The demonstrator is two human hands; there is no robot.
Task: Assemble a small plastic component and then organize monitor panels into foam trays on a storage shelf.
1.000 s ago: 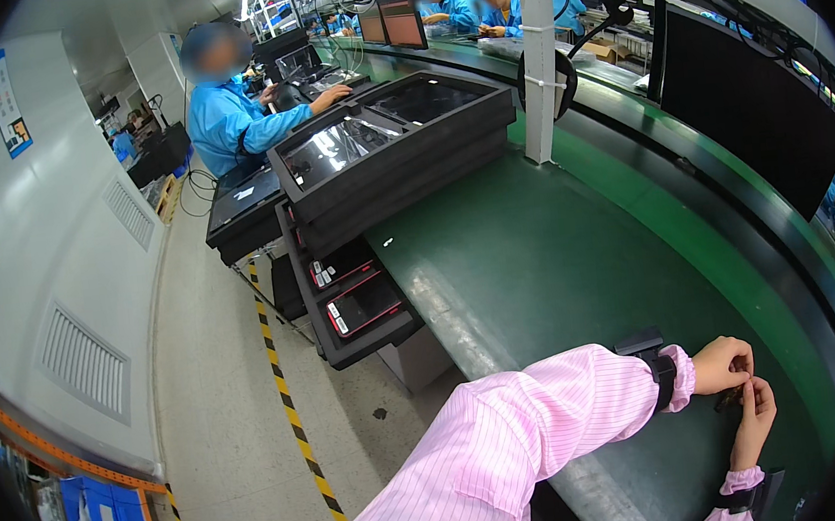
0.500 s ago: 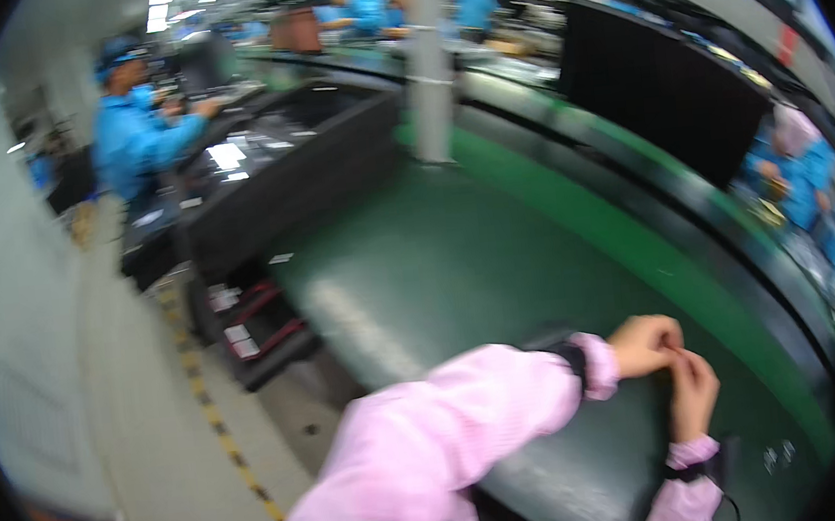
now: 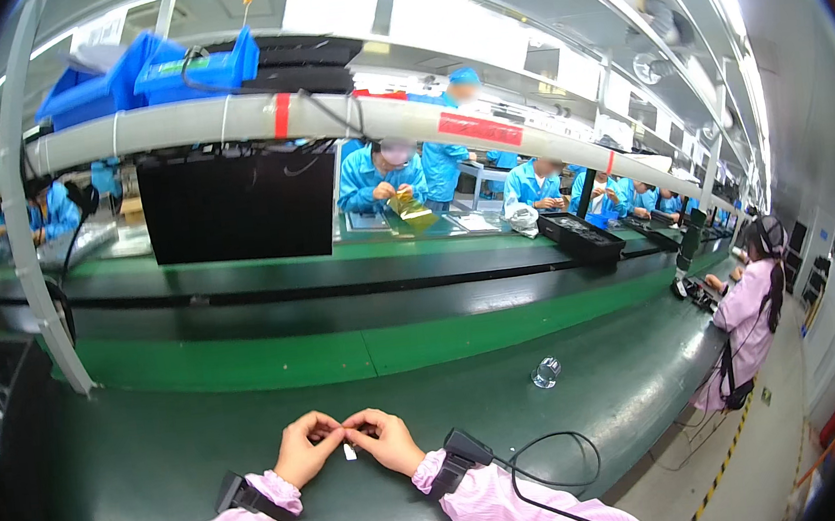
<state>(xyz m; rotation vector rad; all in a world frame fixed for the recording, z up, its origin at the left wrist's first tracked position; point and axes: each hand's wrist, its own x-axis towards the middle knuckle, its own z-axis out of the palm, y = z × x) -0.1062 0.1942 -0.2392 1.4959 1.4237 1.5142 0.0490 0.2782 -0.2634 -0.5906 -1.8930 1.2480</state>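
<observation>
My left hand (image 3: 302,451) and my right hand (image 3: 387,444) meet above the dark green tabletop (image 3: 184,444), thumbs and forefingers pinched together. A small white piece (image 3: 350,453) shows just below the joined fingertips. The rest of it is hidden by the fingers, and its kind is too small to make out. Each wrist wears a black band over a pink sleeve, and a black cable (image 3: 555,436) loops out from the right one.
A small clear cup (image 3: 546,373) stands on the table, right of my hands. A white post (image 3: 45,306) rises at the left. Across the bench hangs a black screen (image 3: 240,207). People in blue work beyond, and a person in pink (image 3: 744,314) sits far right.
The view has swung to the right, from the left end of the bench to face across it. My hands stay pinched together and now appear at the lower middle, with the white piece visible.
</observation>
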